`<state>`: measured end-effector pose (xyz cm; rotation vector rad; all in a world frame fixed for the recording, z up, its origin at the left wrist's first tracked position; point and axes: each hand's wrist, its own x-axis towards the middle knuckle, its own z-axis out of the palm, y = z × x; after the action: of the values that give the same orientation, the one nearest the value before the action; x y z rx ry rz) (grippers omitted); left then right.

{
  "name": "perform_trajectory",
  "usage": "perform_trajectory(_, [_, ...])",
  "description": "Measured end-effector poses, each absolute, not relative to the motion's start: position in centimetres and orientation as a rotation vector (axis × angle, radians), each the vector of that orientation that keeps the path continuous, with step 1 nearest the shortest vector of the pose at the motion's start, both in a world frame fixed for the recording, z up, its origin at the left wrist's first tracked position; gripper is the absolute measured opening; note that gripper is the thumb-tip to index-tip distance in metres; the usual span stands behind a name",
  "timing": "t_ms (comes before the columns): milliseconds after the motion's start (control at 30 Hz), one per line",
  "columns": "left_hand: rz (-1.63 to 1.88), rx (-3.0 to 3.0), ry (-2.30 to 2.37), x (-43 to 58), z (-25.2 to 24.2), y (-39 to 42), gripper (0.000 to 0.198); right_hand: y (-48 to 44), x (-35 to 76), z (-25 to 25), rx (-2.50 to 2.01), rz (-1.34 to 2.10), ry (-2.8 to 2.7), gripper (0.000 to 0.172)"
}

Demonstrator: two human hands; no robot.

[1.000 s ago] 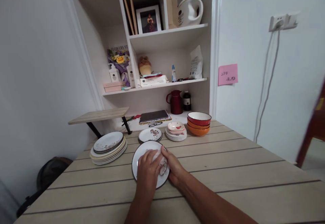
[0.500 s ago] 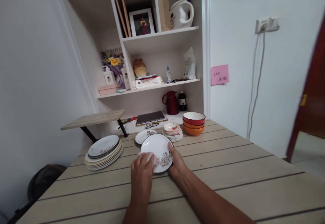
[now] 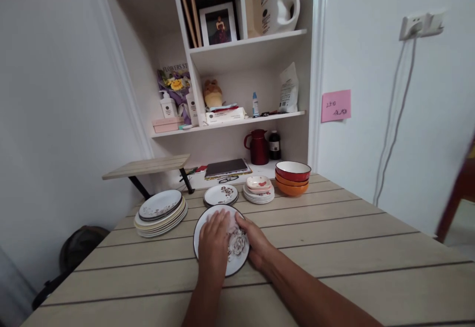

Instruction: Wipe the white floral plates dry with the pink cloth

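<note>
One plate [image 3: 239,261] — left hand [image 3: 214,240] atop, right hand [image 3: 257,242] holding.

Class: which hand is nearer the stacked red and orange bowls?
Right. The right hand, touching the white plate, is left of the red and orange bowls; the left hand lies farther left.

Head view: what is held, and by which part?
Right hand grips the flowered plate by its right rim; left hand presses a white cloth onto it.

Left hand [image 3: 214,242], right hand [image 3: 257,244]: both bare. Forearms bare too, skin uncovered right down to the bottom frame edge.
</note>
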<state>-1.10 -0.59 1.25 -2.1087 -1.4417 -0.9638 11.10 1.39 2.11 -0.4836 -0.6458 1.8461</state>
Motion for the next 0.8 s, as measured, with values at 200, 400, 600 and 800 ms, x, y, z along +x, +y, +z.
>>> perform_trajectory(200, [-1.072, -1.881, -1.632, -2.0, 1.6, -0.7, 0.037, 1.6, 11.0, 2.2, -0.514, 1.88, -0.548, 0.038])
perform_trajectory(400, [-0.991, -1.841, -1.581, -1.2, 2.5, -1.7, 0.022, 2.4, 12.1, 2.6, -0.515, 1.933, -0.387, 0.045])
perform_trajectory(600, [-1.035, -1.976, -1.517, -0.4, 2.4, -1.9, 0.03, 2.6, 12.8, 2.8, -0.491, 1.949, -0.399, 0.05])
perform_trajectory(800, [-1.024, -2.145, -1.354, -0.8, 1.2, -0.9, 0.034, 2.5, 12.2, 2.2, -0.519, 1.94, -0.472, 0.044])
